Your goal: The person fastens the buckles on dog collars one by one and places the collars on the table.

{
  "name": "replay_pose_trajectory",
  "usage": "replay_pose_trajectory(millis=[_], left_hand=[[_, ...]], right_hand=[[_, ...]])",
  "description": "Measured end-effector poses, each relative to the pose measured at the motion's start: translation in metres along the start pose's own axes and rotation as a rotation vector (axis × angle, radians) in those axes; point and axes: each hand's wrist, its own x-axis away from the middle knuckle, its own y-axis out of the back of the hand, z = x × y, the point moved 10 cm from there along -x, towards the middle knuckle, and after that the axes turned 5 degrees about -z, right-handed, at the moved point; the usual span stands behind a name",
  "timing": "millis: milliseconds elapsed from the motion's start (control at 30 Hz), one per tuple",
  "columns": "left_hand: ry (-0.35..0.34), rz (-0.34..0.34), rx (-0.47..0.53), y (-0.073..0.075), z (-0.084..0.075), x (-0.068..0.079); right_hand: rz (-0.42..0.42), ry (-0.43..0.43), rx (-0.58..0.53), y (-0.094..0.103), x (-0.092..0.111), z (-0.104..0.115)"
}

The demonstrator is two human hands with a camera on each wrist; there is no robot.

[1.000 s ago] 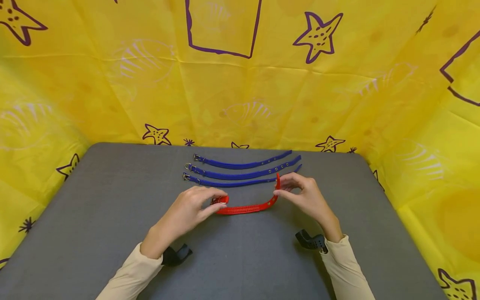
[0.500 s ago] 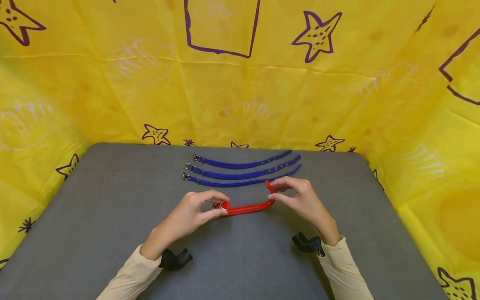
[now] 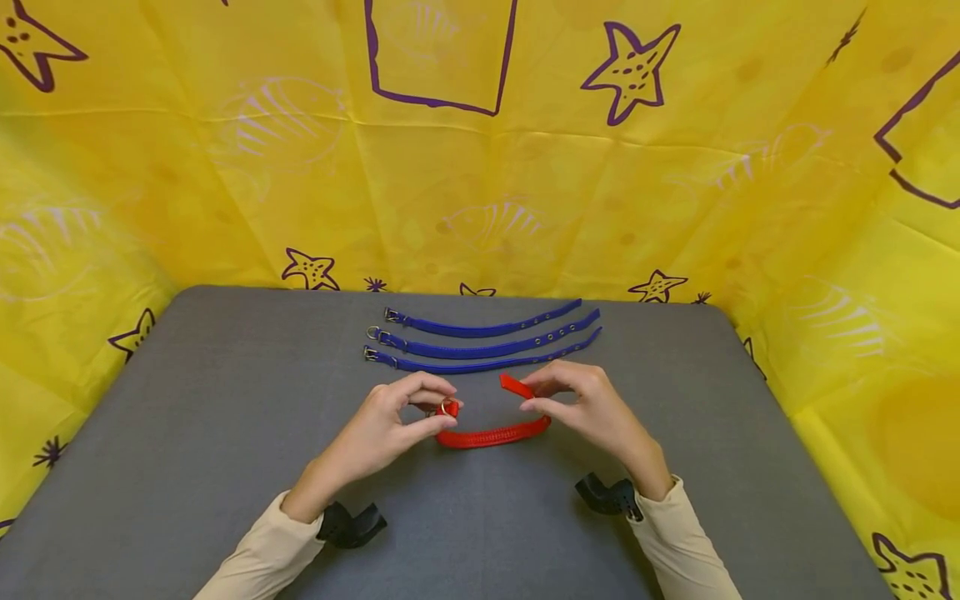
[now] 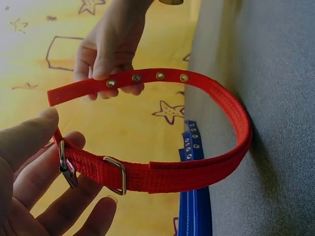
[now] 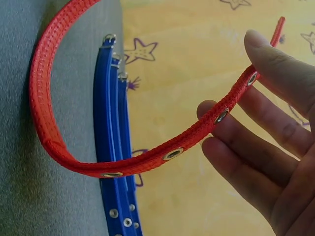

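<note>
A red collar (image 3: 491, 437) with a metal buckle, a D-ring and a row of eyelets is bent into an open loop between the two hands. My left hand (image 3: 405, 417) pinches its buckle end, where the buckle (image 4: 65, 164) shows between thumb and fingers. Near the pointed tip, my right hand (image 3: 581, 400) pinches the eyelet end between thumb and fingers. That tip (image 4: 69, 92) points toward the buckle, with a gap between them in the head view. The loop's middle hangs down close over the grey table.
Beyond the hands, 3 blue collars lie side by side on the grey table (image 3: 225, 400): the far one (image 3: 465, 331), the middle one (image 3: 465, 351) and the near one (image 3: 450, 367). A yellow patterned cloth (image 3: 420, 183) walls the back and sides.
My right hand has moved left and slightly down, bringing the collar's tip round toward the buckle end. The collar has bent from a shallow curve into a loop. My left hand has barely shifted.
</note>
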Motion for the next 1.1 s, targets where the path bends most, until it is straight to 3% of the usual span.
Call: replay_pose_trajectory(millis=[433,767,1100], left_hand=[[0.003,-0.028,0.029,0.001,-0.004,0.0],[-0.042,-0.046,0.012,-0.001,-0.006,-0.001],[-0.063,-0.024,0.004,-0.005,-0.004,-0.001]], right_hand=[[0.065,0.016,-0.054,-0.018,0.002,0.01],[0.067,0.13,-0.058,-0.031,0.002,0.017],[0.051,0.169,-0.004,-0.034,0.0,0.021]])
